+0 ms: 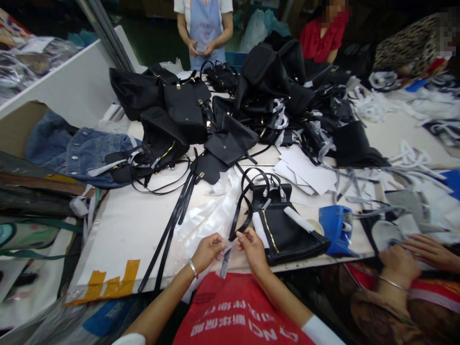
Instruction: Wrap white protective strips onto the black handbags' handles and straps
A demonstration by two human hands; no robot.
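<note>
Right hand (251,245) pinching one strap (235,219), left hand (211,249) narrow on clear film (225,264) — both left of one black bag (293,235) (one blue dispenser (332,225) right, many bags (185,108) behind).

"NCI" and "新华保险" on red apron (230,292); illegible lettering on blue apron (205,28)

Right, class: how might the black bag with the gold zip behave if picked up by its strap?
Its strap curls in loose loops, so it would probably flex before taking weight. The bag lies fairly flat, so its body seems likelier to sag than stay stiff.
</note>
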